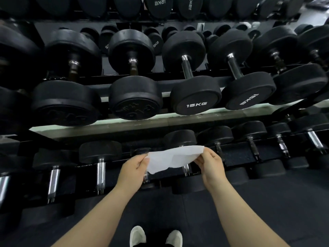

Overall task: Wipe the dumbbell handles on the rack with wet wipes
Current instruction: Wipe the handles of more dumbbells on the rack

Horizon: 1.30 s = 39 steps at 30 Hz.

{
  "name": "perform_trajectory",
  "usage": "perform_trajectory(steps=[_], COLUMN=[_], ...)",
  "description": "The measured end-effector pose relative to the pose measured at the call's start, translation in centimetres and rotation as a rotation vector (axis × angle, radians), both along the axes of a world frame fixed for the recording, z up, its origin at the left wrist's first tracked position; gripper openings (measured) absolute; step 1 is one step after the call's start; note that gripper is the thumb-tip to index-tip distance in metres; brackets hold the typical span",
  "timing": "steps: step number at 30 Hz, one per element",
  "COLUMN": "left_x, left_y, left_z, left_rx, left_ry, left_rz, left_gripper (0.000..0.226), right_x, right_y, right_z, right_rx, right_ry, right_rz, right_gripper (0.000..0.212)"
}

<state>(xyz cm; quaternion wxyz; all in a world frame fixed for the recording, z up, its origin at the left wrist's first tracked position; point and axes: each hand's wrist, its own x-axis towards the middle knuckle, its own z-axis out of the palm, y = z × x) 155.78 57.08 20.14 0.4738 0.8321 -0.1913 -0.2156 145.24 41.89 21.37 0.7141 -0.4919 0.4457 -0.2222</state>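
Observation:
A white wet wipe (170, 158) is stretched out between both hands, above the lowest row of the rack. My left hand (132, 169) pinches its left edge and my right hand (211, 163) pinches its right corner. Beneath the wipe lie small black dumbbells with chrome handles (101, 172); the handles right under the wipe are mostly hidden. On the middle shelf, a 15 kg dumbbell (195, 96) shows its dark handle (187, 68). Neither hand touches a dumbbell.
The black rack (124, 124) has three rows of black rubber dumbbells, larger ones higher up. More chrome handles (314, 139) sit at the lower right. Dark rubber floor (160, 211) lies in front, with my white shoes (155, 236) at the bottom edge.

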Motion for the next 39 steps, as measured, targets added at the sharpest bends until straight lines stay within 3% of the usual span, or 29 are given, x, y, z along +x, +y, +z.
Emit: perform_trajectory(steps=[7,9,13,19,25,32,37,39], left_x=[1.8,2.2,3.1,4.1,3.5,1.7,1.7,1.7], left_y=[0.9,0.9,0.7,0.3,-0.7,-1.9,-2.2,-2.2], left_z=[1.2,1.7,1.7,4.1,3.5,2.9,3.4,3.6], left_rx=[0.068,0.078,0.058,-0.036,-0.117,-0.123,-0.254,-0.258], left_ry=[-0.432,-0.466,-0.514,0.090,0.504,0.653,0.830,0.792], left_rz=[-0.072,-0.136,-0.159,-0.051,0.169,0.123,0.146,0.090], left_gripper=[0.031,0.028,0.044,0.034,0.021,0.026,0.054,0.045], right_x=[0.9,1.1,1.3,1.4,2.5,3.7,3.0,2.6], right_y=[-0.6,-0.8,-1.1,-1.7,-0.1,3.8,5.8,6.0], right_z=[0.8,1.1,1.6,1.8,2.1,2.7,2.1,1.7], right_rx=[-0.007,0.042,0.059,0.037,-0.056,-0.277,-0.616,-0.801], right_ry=[0.020,0.005,0.012,0.118,0.154,0.031,0.150,0.177], right_rz=[0.052,0.043,0.045,0.111,0.195,0.307,0.590,0.681], right_gripper=[0.028,0.027,0.029,0.028,0.024,0.024,0.018,0.019])
